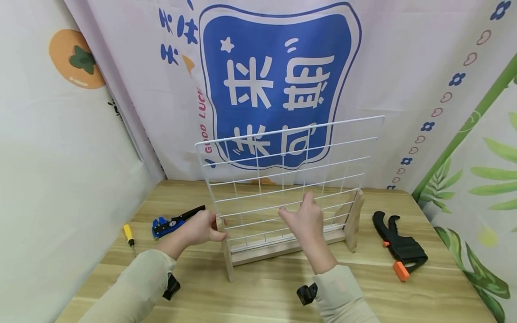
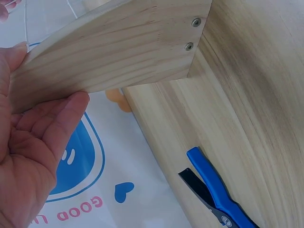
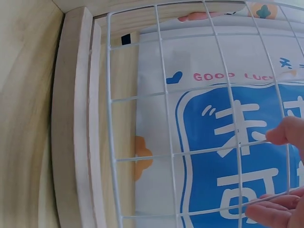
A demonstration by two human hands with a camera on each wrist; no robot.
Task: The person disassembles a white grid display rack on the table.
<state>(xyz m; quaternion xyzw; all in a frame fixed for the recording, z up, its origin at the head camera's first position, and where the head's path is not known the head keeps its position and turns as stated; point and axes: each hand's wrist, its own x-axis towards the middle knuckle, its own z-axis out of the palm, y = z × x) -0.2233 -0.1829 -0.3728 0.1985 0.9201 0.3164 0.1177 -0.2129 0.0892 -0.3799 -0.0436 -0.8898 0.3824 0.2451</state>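
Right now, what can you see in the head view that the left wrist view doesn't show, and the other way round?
Only the head view shows the yellow-handled screwdriver and the black and orange clamp. Only the left wrist view shows two metal screw heads in the wooden side panel. Both show that panel, the left hand gripping it, the blue and black tool and at least part of the wire grid.

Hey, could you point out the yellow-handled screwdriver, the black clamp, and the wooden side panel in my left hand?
Screwdriver (image 1: 128, 233): head view, on its yellow handle.
Black clamp (image 1: 404, 248): head view, on its body.
Wooden side panel (image 2: 109, 58): left wrist view, on its broad face.
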